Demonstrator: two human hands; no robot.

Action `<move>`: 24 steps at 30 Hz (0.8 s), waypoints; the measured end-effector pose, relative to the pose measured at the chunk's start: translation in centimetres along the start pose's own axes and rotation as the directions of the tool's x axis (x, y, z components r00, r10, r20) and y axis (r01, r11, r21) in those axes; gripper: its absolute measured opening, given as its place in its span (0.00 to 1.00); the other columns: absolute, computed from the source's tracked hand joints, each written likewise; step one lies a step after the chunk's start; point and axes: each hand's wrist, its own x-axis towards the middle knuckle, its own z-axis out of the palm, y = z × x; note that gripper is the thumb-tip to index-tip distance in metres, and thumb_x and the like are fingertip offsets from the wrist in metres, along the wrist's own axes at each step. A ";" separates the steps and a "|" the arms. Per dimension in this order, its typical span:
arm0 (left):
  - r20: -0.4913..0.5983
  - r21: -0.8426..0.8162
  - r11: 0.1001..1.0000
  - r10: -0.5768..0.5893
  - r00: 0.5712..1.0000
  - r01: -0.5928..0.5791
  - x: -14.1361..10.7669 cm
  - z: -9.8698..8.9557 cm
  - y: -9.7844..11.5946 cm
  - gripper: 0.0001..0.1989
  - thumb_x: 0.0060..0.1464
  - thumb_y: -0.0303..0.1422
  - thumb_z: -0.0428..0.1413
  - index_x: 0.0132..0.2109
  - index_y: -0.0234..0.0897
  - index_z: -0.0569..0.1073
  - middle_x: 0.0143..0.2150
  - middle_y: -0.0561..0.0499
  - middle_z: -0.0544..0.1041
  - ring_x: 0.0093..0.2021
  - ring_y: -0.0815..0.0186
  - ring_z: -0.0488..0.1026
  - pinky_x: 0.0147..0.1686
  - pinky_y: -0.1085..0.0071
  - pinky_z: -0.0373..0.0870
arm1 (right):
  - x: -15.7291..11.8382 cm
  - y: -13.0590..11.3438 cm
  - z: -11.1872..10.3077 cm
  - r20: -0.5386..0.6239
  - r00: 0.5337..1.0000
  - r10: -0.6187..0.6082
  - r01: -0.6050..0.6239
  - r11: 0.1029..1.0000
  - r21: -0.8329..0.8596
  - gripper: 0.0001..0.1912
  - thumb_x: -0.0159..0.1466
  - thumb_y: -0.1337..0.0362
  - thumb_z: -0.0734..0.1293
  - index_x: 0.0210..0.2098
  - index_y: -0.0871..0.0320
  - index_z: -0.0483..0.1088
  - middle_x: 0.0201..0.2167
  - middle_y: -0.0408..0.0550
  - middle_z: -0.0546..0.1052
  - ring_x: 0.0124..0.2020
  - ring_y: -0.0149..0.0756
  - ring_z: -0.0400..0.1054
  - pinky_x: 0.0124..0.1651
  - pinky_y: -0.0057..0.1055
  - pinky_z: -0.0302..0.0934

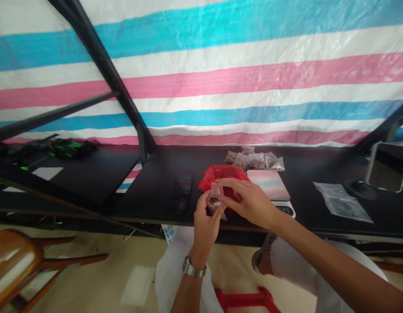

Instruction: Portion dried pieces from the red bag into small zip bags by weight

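My left hand, with a metal wristwatch on its wrist, holds the lower part of a small clear plastic bag with something brown inside. My right hand reaches across and pinches the top of that bag between its fingers. Just behind my hands lies a crumpled red plastic bag, partly hidden by them. Several small clear bags of brown material sit in a cluster beyond it.
A digital scale under a pastel pad stands on the black table to the right. Loose clear bags, a phone on a stand and a blurred dark object are also there. A striped tarp hangs behind.
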 end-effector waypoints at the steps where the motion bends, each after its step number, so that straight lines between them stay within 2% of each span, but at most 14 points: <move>1: -0.002 0.001 1.000 0.009 1.000 -0.009 0.0 0.0 0.0 0.23 0.60 0.43 0.67 0.58 0.40 0.75 0.54 0.44 0.81 0.52 0.59 0.80 0.53 0.63 0.77 | 0.1 0.1 0.0 -0.039 0.999 0.020 -0.021 1.000 -0.016 0.16 0.74 0.59 0.67 0.60 0.50 0.74 0.59 0.49 0.82 0.53 0.42 0.79 0.56 0.36 0.70; 4: -0.008 0.007 0.999 0.035 0.999 -0.035 -0.1 -0.1 -0.1 0.23 0.60 0.42 0.67 0.59 0.40 0.76 0.53 0.44 0.81 0.52 0.58 0.81 0.53 0.63 0.78 | 0.6 0.9 0.0 -0.130 0.984 0.124 -0.140 0.983 -0.121 0.14 0.74 0.58 0.67 0.57 0.52 0.76 0.55 0.50 0.83 0.49 0.44 0.80 0.55 0.37 0.70; 6: -0.011 0.033 0.997 0.072 0.997 -0.072 -0.3 -0.2 -0.1 0.22 0.61 0.41 0.67 0.59 0.41 0.76 0.52 0.44 0.81 0.51 0.58 0.81 0.53 0.62 0.78 | 1.1 1.6 0.1 -0.087 0.977 0.194 -0.207 0.958 -0.197 0.13 0.74 0.58 0.67 0.54 0.53 0.76 0.53 0.52 0.83 0.49 0.46 0.80 0.54 0.39 0.69; 8: -0.030 0.094 0.985 0.148 0.989 -0.144 -0.4 -0.4 -0.1 0.22 0.61 0.41 0.67 0.59 0.42 0.76 0.51 0.44 0.80 0.51 0.58 0.80 0.53 0.61 0.78 | 1.1 1.7 0.2 -0.043 0.976 0.215 -0.219 0.951 -0.220 0.12 0.74 0.59 0.67 0.54 0.54 0.77 0.58 0.55 0.80 0.53 0.48 0.78 0.55 0.40 0.69; 10: -0.054 0.180 0.956 0.244 0.968 -0.231 -0.5 -0.6 0.0 0.21 0.61 0.43 0.67 0.58 0.42 0.77 0.50 0.45 0.79 0.50 0.58 0.80 0.52 0.61 0.78 | 0.6 1.3 0.3 -0.060 0.981 0.184 -0.191 0.970 -0.150 0.10 0.73 0.60 0.68 0.51 0.54 0.77 0.61 0.56 0.78 0.57 0.47 0.76 0.56 0.39 0.68; 13: -0.071 0.289 0.897 0.368 0.927 -0.334 -0.7 -0.9 0.1 0.22 0.64 0.45 0.64 0.60 0.42 0.76 0.49 0.44 0.78 0.48 0.58 0.79 0.49 0.62 0.79 | -1.0 -0.2 0.5 -0.052 0.989 0.141 -0.139 0.989 0.046 0.06 0.72 0.60 0.69 0.44 0.53 0.77 0.50 0.50 0.81 0.49 0.42 0.78 0.53 0.35 0.69; 16: -0.041 0.361 0.838 0.453 0.890 -0.410 -0.8 -0.9 0.1 0.22 0.67 0.46 0.61 0.62 0.41 0.75 0.48 0.43 0.78 0.47 0.58 0.78 0.48 0.63 0.79 | -2.6 -1.2 1.0 -0.022 0.990 0.142 -0.138 0.979 0.153 0.05 0.71 0.60 0.71 0.44 0.52 0.78 0.44 0.47 0.83 0.45 0.41 0.78 0.49 0.34 0.69; 21: 0.015 0.434 0.779 0.496 0.868 -0.453 -1.4 0.1 0.3 0.20 0.69 0.44 0.59 0.61 0.41 0.76 0.48 0.42 0.80 0.49 0.57 0.77 0.50 0.61 0.79 | -4.0 -1.0 1.5 -0.090 0.975 0.204 -0.178 0.954 0.243 0.06 0.72 0.61 0.68 0.40 0.53 0.77 0.38 0.46 0.83 0.38 0.40 0.77 0.45 0.34 0.70; 24: 0.027 0.429 0.784 0.485 0.874 -0.449 -1.8 1.0 0.7 0.25 0.66 0.47 0.62 0.64 0.41 0.73 0.50 0.41 0.80 0.51 0.56 0.78 0.51 0.59 0.79 | -4.7 -0.5 0.4 -0.101 0.967 0.233 -0.203 0.948 0.247 0.08 0.73 0.59 0.65 0.39 0.53 0.75 0.34 0.45 0.82 0.33 0.38 0.75 0.39 0.32 0.69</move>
